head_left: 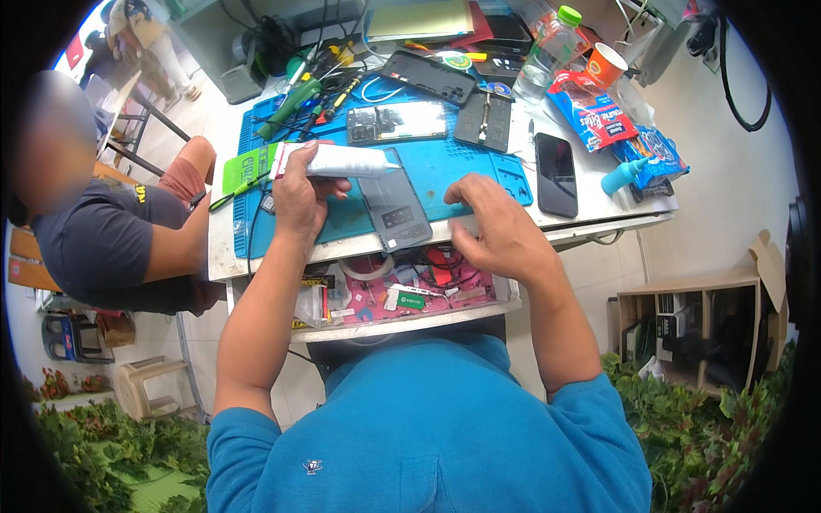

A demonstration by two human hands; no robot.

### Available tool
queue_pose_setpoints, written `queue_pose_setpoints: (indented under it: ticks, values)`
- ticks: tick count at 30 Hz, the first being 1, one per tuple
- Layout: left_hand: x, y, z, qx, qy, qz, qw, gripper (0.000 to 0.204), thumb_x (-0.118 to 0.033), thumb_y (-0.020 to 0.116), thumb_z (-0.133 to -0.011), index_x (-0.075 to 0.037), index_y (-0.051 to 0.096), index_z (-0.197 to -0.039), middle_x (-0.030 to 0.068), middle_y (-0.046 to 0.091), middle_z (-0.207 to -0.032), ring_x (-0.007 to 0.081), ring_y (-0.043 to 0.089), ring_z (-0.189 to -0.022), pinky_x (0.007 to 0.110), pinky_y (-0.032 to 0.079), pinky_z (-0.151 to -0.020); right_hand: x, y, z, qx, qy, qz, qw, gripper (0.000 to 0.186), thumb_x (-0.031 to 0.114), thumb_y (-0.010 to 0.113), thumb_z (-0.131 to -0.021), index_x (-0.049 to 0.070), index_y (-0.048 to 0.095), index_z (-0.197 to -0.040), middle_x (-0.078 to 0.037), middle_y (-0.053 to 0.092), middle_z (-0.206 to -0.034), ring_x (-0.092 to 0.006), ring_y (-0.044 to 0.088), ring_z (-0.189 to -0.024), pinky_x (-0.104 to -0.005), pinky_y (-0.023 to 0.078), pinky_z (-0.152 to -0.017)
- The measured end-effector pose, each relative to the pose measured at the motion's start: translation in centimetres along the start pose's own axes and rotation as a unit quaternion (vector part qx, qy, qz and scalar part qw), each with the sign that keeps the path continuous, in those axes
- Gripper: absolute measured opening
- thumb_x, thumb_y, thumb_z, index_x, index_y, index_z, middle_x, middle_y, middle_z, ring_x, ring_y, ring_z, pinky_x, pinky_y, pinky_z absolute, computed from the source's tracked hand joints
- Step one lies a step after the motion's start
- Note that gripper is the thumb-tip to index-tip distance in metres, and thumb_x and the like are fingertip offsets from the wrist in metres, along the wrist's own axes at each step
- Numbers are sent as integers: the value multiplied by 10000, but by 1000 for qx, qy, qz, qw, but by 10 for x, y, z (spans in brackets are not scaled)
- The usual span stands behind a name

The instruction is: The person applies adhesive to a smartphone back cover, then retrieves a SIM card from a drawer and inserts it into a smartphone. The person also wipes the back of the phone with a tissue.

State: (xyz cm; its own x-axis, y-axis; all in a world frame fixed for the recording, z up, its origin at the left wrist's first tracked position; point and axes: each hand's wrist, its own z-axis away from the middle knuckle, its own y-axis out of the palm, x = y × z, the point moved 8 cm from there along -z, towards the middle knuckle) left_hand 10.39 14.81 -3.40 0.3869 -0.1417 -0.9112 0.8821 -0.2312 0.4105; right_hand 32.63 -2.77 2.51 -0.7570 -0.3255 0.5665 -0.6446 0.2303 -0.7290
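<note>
My left hand [299, 195] is closed around a white glue tube [352, 162], whose narrow tip points right. Beneath that tip, a dark grey phone back cover [395, 205] lies slanted on the blue work mat [342, 224], reaching the table's front edge. Just right of the cover hovers my right hand [496, 224], thumb and fingers apart and bent, with nothing visible in it. Farther back on the mat rests an opened phone [398, 122] with its inside showing. Beside it are a black phone frame [428, 77] and a dark phone part [484, 120].
A black smartphone [557, 175] lies at right, near a teal bottle [624, 174], snack packets [590, 107] and a clear bottle [547, 56]. Screwdrivers [342, 96] crowd the back left. Below the tabletop, an open drawer [410, 295] holds small parts. Another person [111, 205] sits at left.
</note>
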Motion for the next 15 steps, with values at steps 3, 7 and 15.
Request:
queue_pose_setpoints:
  ticks: [3, 7, 15]
  values:
    - [0, -2, -2, 5, -2, 17, 1000, 381, -304, 589, -1020, 51, 671, -1135, 198, 739, -883, 238, 710, -604, 311, 566, -494, -14, 4, -4, -8, 35, 19, 999, 157, 101, 746, -918, 5, 649, -996, -174, 668, -944, -365, 644, -873, -455, 515, -793]
    - [1, -6, -6, -9, -7, 43, 999, 397, -328, 584, -1031, 46, 669, -1134, 179, 736, -876, 227, 709, -604, 306, 562, -493, -21, 4, -9, -40, 54, 43, 997, 132, 121, 752, -930, 3, 695, -921, -159, 675, -849, -355, 652, -778, -435, 522, -753]
    - [2, -12, -12, -6, -35, 113, 993, 432, -371, 580, -1063, 48, 660, -1131, 143, 720, -849, 222, 683, -578, 294, 535, -476, -9, 28, -24, 9, 75, 13, 997, 204, 193, 820, -885, 0, 756, -860, -155, 720, -867, -350, 696, -769, -429, 548, -723]
